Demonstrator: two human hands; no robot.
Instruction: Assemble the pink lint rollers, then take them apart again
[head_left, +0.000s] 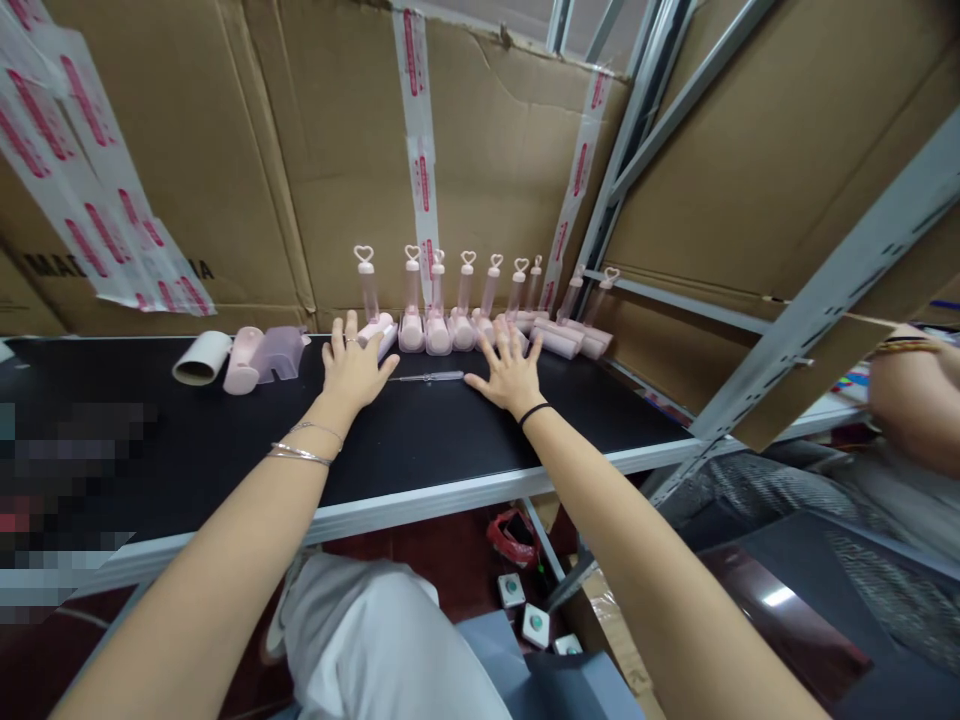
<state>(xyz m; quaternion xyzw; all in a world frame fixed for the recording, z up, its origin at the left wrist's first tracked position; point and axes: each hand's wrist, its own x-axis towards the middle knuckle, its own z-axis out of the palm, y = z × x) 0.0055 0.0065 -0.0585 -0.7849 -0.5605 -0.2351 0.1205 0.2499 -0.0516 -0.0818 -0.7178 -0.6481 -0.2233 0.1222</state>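
My left hand lies with fingers spread over the black tabletop, holding nothing. My right hand is likewise spread, its fingertips by a row of pink devices. Each device, such as the pink one with a clear tube and heart-shaped top, stands near the back of the table. A thin screwdriver with a clear handle lies between my hands. Left of my left hand sit a white cylinder, a pink rounded part and a translucent purple-pink shell.
A cardboard wall with printed tape rises behind the table. A grey metal rack post slants at the right. Beyond it another person's arm shows. Small white boxes with green centres are below the table.
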